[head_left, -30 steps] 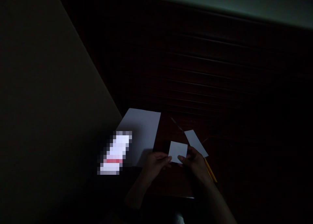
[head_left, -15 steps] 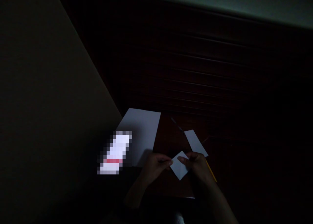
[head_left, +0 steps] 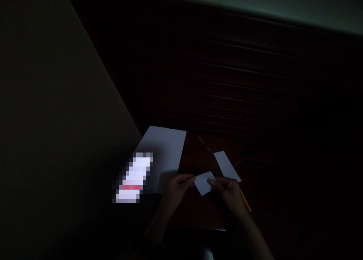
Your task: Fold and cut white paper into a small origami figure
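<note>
I have the paper [head_left: 202, 185] between both hands, over the table [head_left: 193, 216], one corner pointing toward me; whether it touches the wood I can't tell. My left hand [head_left: 174, 192] pinches its left corner; my right hand [head_left: 230, 193] pinches its right side, thumb on the upper face. Uneven pull from the two could crease or tear it, I judge, and in this dark any fold line would be easy to misplace. The left grip takes in only a tip, so that corner might slip out. Beside my right hand lie the strip [head_left: 227, 166] and a yellow stick [head_left: 245, 201]; a careless wrist could knock either away. Likewise, my left hand overlaps the sheet [head_left: 167, 150] in view and might drag it if they touch.
</note>
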`<state>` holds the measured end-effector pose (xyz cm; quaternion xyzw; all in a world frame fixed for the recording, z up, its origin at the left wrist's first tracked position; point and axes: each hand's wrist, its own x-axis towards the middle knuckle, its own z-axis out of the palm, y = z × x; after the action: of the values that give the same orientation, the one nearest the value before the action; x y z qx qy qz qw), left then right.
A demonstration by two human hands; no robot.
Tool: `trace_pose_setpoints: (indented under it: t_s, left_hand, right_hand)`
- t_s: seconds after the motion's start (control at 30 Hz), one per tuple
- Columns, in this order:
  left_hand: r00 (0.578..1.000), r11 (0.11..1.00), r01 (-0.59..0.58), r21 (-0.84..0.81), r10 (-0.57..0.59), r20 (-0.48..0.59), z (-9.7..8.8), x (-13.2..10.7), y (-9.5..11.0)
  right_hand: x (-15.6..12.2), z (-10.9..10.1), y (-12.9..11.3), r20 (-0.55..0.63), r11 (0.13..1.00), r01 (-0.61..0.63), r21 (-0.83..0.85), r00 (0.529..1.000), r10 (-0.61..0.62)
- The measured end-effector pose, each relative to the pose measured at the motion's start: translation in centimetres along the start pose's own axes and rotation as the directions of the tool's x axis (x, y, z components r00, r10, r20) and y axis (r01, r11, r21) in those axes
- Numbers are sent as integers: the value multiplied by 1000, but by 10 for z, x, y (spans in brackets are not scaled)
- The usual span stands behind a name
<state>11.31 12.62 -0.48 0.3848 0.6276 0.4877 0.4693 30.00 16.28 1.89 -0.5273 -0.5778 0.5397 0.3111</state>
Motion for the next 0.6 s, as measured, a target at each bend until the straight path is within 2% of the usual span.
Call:
trace_pose_setpoints:
  t_s: [0.07, 0.1, 0.17, 0.2, 0.27, 0.33, 0.4, 0.47, 0.53, 0.6]
  left_hand:
    - [993, 993, 114, -14, -114, 16, 2, -1, 3]
    - [981, 982, 187, -28, -186, 47, 3, -2, 5]
    - [950, 951, 295, -91, -282, 130, 4, -3, 8]
    - [945, 942, 307, -136, -285, 162, 4, -4, 9]
    - [957, 937, 268, -224, -232, 174, 2, -4, 10]
    - [972, 942, 213, -259, -176, 157, 0, -3, 9]
    - [982, 960, 160, -230, -131, 134, -3, -1, 7]
    - [991, 983, 96, -153, -80, 109, -5, 0, 5]
    - [995, 997, 40, -72, -33, 99, -6, 1, 4]
    - [995, 1000, 10, -26, -7, 103, -5, 1, 2]
  right_hand:
    - [-1, 3, 2, -118, 989, 120, -89, 984, -130]
    - [-2, 4, 3, -138, 970, 203, -137, 965, -222]
    - [-5, 7, 3, -76, 893, 385, -231, 908, -411]
    - [-7, 9, 2, -13, 843, 467, -268, 873, -487]
    - [-10, 12, 1, 110, 759, 567, -319, 818, -565]
    - [-11, 16, -1, 163, 728, 593, -345, 801, -576]
    - [-11, 18, -4, 143, 762, 563, -321, 824, -549]
    - [-10, 19, -7, 69, 840, 494, -225, 868, -492]
    - [-9, 17, -12, 28, 916, 397, -55, 918, -396]
    - [-9, 16, -18, 49, 947, 284, 149, 954, -294]
